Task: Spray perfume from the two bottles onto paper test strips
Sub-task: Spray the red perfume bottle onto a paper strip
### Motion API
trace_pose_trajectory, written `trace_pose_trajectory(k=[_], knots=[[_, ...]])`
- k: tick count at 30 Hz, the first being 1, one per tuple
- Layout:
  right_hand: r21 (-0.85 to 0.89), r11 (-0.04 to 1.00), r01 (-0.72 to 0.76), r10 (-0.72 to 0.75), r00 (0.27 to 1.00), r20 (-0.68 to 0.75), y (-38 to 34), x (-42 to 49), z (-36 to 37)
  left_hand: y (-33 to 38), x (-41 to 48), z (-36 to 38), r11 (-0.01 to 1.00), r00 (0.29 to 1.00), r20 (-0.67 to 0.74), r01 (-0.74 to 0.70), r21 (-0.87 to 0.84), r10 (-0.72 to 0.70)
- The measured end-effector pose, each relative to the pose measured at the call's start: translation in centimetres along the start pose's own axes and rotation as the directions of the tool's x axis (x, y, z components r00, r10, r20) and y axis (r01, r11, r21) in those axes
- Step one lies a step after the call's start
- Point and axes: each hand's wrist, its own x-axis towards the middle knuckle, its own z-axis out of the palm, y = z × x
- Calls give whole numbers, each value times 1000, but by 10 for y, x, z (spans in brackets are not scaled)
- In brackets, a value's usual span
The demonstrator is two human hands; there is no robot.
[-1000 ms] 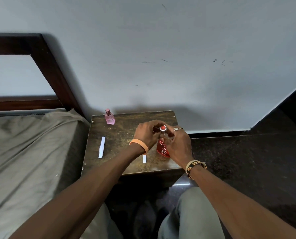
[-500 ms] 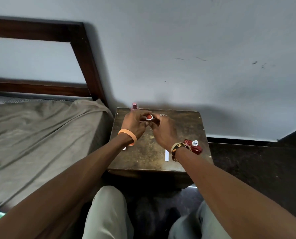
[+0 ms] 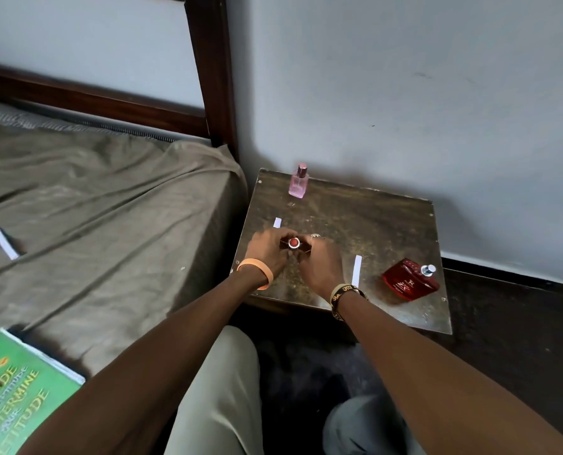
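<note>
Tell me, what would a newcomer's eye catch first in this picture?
The left hand and the right hand meet over the small table, gripping a dark, red-topped cap. The red perfume bottle sits near the table's right edge, its silver sprayer bare; a pink perfume bottle stands at the back left corner.

Pinching a red-topped cap (image 3: 293, 243) between left grip (image 3: 268, 249) and right grip (image 3: 321, 267) above the table's (image 3: 355, 224) left half, with the red bottle (image 3: 408, 283), nozzle bare, near the front right corner, pink bottle (image 3: 298, 183) upright at the far left corner.
</note>
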Motion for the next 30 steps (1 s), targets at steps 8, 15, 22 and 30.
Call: trace_pose_trajectory(k=[8, 15, 22, 30], knots=[[-8, 994, -107, 107, 993, 47, 10, 2, 13, -13, 6, 14, 995, 998, 41, 43, 86, -47], [-12, 993, -118, 118, 989, 89, 13, -2, 18, -19, 4, 20, 992, 999, 37, 29, 126, -34], [-1, 987, -163, 162, 981, 109, 10, -3, 8, -8, 1, 12, 969, 997, 74, -20, 248, 2], [55, 975, -217, 218, 976, -18, 16, -16, -31, 17, -4, -1, 942, 988, -15, -142, 303, 154]])
